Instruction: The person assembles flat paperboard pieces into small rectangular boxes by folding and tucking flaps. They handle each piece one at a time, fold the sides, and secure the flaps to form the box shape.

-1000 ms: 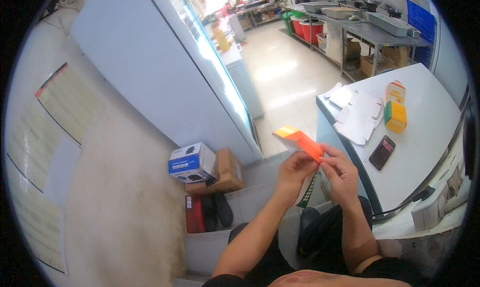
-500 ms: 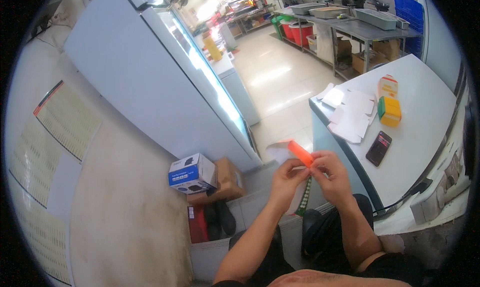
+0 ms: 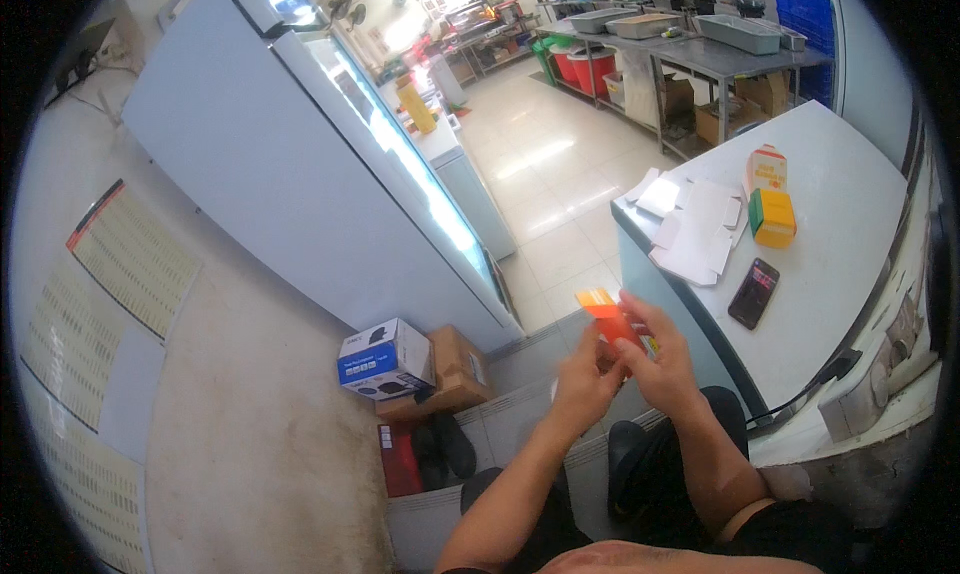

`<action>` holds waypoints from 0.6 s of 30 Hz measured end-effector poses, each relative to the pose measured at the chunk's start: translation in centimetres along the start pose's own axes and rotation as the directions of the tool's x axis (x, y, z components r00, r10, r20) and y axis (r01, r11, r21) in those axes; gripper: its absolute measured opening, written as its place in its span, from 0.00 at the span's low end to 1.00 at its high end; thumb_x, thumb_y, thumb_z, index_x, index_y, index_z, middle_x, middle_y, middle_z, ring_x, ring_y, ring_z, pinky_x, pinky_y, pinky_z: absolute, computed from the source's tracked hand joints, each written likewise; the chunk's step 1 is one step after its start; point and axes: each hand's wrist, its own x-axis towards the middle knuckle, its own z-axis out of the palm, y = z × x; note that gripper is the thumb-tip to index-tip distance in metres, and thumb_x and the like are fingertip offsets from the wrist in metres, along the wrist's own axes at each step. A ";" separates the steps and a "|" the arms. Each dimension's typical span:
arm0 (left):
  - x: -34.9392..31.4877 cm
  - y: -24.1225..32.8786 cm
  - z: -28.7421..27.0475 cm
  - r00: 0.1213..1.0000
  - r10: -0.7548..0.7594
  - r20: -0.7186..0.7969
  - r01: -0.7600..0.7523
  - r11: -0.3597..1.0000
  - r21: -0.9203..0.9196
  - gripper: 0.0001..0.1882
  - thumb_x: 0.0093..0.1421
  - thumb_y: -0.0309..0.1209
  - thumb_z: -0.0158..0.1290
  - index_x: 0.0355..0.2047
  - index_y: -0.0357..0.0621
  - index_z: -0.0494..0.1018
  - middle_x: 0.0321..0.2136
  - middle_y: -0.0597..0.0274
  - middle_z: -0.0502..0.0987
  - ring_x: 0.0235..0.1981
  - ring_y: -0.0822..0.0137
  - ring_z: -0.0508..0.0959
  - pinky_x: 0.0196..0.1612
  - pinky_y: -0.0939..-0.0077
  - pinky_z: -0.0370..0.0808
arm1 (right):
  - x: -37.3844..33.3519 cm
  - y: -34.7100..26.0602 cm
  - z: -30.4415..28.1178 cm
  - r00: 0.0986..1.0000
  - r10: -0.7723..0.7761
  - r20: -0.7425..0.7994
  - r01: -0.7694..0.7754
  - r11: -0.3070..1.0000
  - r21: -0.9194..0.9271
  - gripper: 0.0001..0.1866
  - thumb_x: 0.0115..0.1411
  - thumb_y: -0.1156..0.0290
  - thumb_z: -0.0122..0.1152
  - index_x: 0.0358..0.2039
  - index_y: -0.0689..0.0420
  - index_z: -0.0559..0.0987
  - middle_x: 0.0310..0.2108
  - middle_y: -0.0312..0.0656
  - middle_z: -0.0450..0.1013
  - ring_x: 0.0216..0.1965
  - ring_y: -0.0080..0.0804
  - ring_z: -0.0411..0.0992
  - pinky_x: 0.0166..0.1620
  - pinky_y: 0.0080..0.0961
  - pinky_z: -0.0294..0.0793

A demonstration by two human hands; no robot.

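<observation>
A stained cream wall [image 3: 250, 404] rises left of a tall, lit display refrigerator [image 3: 300, 194]; glossy floor tiles [image 3: 540, 114] reflect light between a steel worktable [image 3: 712, 60] and white-topped bench [image 3: 840, 204].

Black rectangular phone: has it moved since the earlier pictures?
No; the phone keeps its place on the white tabletop, below the yellow-and-green box in view.

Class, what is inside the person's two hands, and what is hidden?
An orange card shows between the left hand and right hand. They cover part of it, so its full shape cannot be seen.
</observation>
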 end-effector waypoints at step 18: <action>0.8 -2.1 -0.7 0.946 -0.158 -0.284 0.047 0.932 -0.360 0.09 0.71 0.31 0.54 0.43 0.37 0.74 0.40 0.61 0.76 0.41 0.72 0.75 0.46 0.74 0.74 | -0.7 -0.7 1.1 0.994 -0.005 0.113 0.011 0.999 -0.047 0.21 0.62 0.82 0.59 0.57 0.63 0.79 0.52 0.54 0.81 0.50 0.42 0.81 0.54 0.35 0.80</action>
